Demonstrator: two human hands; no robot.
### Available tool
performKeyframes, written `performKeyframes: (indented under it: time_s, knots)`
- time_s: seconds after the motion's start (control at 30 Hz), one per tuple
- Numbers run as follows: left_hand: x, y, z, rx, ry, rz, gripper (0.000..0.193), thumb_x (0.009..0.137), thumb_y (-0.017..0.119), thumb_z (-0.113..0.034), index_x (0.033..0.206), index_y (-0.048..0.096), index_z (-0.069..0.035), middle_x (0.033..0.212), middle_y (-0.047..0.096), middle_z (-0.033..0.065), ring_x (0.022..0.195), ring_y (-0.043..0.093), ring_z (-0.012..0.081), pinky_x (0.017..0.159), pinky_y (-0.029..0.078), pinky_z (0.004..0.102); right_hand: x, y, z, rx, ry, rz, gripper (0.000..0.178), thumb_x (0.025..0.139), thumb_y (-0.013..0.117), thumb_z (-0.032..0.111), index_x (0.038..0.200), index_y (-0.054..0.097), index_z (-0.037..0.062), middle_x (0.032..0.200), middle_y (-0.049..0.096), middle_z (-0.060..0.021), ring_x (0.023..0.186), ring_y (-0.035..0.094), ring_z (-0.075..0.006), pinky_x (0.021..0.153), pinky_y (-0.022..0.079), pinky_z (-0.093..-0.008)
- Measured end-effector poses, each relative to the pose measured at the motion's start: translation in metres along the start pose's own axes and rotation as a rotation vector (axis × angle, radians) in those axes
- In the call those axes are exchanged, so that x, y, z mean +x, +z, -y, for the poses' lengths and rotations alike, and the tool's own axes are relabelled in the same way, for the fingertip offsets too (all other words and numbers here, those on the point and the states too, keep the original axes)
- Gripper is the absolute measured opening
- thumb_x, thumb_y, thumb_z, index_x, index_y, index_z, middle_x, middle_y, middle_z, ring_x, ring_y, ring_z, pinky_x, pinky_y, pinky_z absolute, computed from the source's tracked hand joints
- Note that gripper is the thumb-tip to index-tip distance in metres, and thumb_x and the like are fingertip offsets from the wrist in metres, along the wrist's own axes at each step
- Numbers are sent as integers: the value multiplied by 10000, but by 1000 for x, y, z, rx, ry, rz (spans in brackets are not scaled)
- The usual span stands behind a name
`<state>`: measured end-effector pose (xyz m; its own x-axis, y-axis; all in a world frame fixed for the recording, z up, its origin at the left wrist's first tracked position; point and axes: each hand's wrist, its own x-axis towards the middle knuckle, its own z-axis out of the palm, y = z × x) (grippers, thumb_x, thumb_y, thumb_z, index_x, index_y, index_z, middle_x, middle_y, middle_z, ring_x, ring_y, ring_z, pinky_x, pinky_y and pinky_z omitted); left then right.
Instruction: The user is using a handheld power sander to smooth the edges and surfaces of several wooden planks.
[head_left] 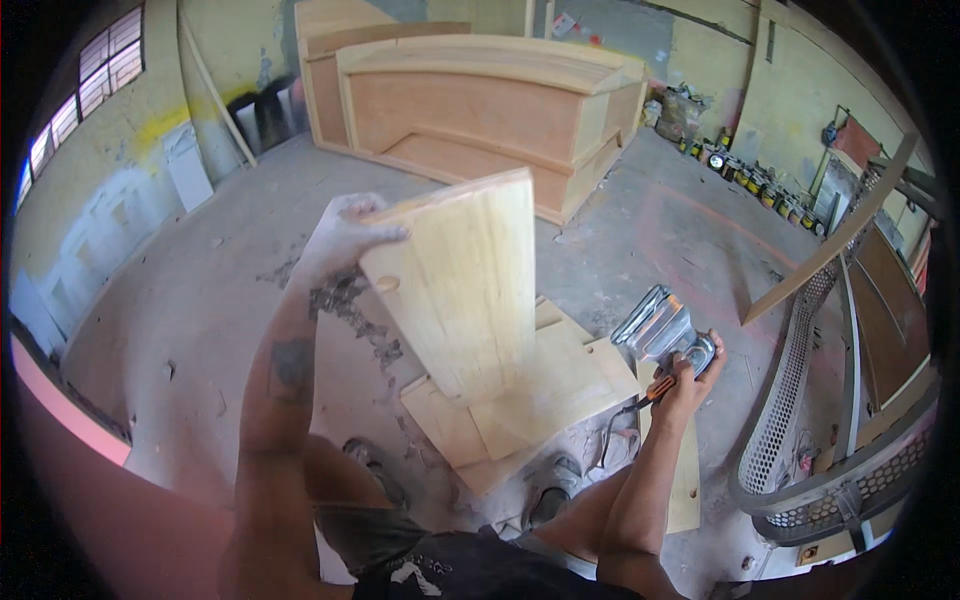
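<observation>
My left hand (345,232) is closed on the upper left edge of a pale wooden board (465,270), which stands tilted upright in front of me. A small round hole or knot shows near its left edge. The board's lower end is close to a stack of similar flat boards (575,378) on the floor; I cannot tell if it touches them. Off to the right, my right hand (690,378) grips an electric sander (658,328) by its body, held in the air apart from the board. Its cord (607,440) hangs down toward the floor.
A large unfinished wooden counter (460,110) stands at the back. Paint cans (760,185) line the right wall. A perforated metal frame (790,400) with a leaning plank (840,250) occupies the right side. Another board (685,480) lies by my right leg; my shoes flank the stack.
</observation>
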<state>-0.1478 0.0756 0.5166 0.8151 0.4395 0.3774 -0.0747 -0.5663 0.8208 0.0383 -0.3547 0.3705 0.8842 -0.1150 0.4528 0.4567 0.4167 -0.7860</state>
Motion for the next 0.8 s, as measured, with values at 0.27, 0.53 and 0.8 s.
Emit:
performKeyframes:
  time_s: [0.27, 0.53, 0.8]
  knots:
    - [-6, 83, 37, -399, 9, -43, 351, 893, 777, -175, 1130, 677, 65, 995, 735, 83, 859, 665, 121, 765, 536, 289, -10, 1, 19, -8, 91, 17, 613, 790, 628, 45, 1380, 464, 85, 1157, 520, -102, 865, 590, -158, 662, 534, -277]
    - [-31, 164, 62, -266, 128, -86, 319, 966, 689, -206, 1157, 669, 48, 966, 740, 61, 829, 661, 114, 765, 539, 301, 14, 31, 53, -217, -120, 155, 557, 820, 714, 79, 1334, 513, 4, 1209, 542, -99, 1072, 566, -207, 979, 458, -338]
    - [-28, 185, 15, -601, 44, -134, 320, 913, 719, -49, 1191, 636, 86, 1069, 722, 132, 942, 684, 155, 860, 553, 316, 66, 108, 89, -414, -408, 361, 552, 802, 764, 156, 1300, 563, 29, 1183, 595, -116, 1076, 587, -210, 962, 468, -342]
